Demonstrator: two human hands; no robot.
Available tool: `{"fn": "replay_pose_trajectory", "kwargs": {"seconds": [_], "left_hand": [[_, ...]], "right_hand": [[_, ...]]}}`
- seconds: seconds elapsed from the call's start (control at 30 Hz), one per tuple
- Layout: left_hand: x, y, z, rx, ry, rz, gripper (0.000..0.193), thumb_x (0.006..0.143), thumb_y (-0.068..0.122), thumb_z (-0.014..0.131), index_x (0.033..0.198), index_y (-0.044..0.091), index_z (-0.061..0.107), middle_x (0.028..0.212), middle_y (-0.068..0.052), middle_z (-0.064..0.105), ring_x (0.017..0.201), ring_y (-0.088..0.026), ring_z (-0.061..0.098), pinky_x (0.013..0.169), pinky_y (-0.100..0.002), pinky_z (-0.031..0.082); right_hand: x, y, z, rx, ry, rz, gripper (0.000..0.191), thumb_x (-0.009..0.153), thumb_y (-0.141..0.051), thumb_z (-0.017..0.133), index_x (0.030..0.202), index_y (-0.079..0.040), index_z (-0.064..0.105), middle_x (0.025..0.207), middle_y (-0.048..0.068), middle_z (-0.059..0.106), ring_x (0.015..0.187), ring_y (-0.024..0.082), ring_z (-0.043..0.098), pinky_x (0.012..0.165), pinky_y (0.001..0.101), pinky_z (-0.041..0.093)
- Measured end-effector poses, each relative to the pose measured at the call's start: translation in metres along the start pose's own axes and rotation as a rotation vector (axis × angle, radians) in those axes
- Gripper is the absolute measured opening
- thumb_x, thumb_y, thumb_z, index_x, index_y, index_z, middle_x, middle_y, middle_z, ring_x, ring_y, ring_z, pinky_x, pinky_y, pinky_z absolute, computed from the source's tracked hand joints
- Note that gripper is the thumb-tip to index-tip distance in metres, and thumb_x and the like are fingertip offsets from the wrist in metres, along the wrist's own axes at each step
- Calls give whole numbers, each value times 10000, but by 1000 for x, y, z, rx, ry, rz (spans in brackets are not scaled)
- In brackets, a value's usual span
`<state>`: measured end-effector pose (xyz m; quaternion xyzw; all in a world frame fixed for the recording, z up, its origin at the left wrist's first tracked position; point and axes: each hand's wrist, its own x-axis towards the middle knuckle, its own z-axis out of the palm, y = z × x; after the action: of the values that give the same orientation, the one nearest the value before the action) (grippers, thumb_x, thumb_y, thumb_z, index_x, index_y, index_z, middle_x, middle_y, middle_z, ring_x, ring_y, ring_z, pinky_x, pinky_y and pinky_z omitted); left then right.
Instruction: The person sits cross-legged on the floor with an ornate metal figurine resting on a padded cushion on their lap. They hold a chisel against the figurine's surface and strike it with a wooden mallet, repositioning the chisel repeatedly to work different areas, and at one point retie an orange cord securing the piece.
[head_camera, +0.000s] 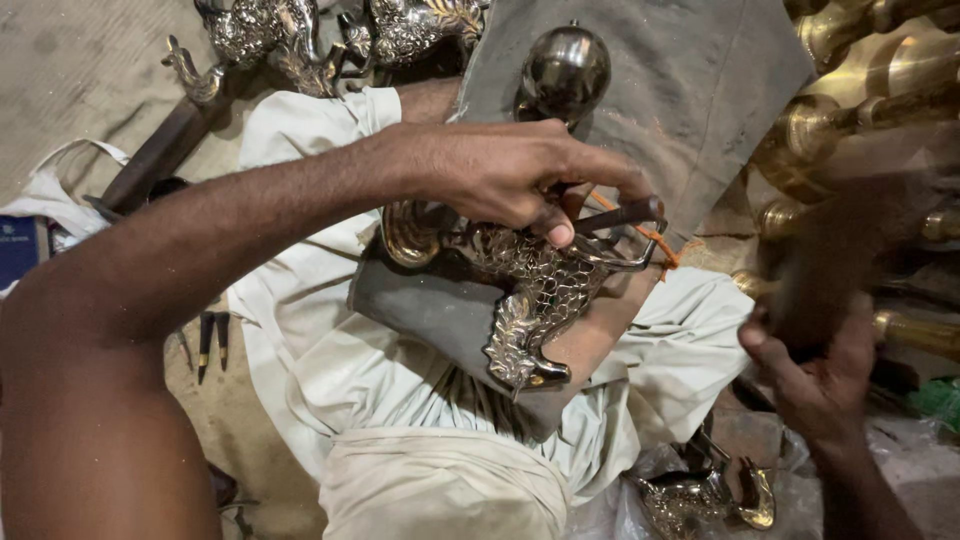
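Your left hand has its fingertips pinched around a thin dark chisel, thumb pressed low against the ornate metal bird casting beneath it. Your right hand is clenched around a blurred dark handle, likely a mallet, raised well apart from the casting at the right edge.

The casting is silvery with brassy tints, covered in scale-like feather relief, its curled end toward your lap. It lies on a grey pad across your legs, which are wrapped in pale cloth.

Your fingers hide where the chisel's tip meets the metal. The mallet's head is smeared by motion and hard to make out. A rounded metal knob sits above on a grey slab; brass pieces crowd the upper right, cut off by the frame.
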<state>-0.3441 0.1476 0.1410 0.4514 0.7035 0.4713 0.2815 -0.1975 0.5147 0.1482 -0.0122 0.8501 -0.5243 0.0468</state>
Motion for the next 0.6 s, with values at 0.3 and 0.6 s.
{"fn": "replay_pose_trajectory", "kwargs": {"seconds": [0.3, 0.6], "left_hand": [[0, -3, -1, -3, -39, -6, 665, 850, 172, 797, 1459, 157, 532, 990, -100, 767, 857, -235, 727, 797, -451, 538], [3, 1, -4, 5, -39, 21, 650, 849, 166, 793, 1447, 163, 537, 973, -62, 772, 863, -202, 739, 790, -434, 558]], "right_hand": [[-6, 16, -11, -606, -175, 173, 395, 859, -143, 843, 1145, -24, 598, 876, 107, 627, 666, 197, 598, 649, 347, 532], [-13, 4, 2, -578, -30, 75, 630, 788, -113, 842, 1327, -40, 524, 799, 98, 621, 629, 186, 613, 610, 356, 511]]}}
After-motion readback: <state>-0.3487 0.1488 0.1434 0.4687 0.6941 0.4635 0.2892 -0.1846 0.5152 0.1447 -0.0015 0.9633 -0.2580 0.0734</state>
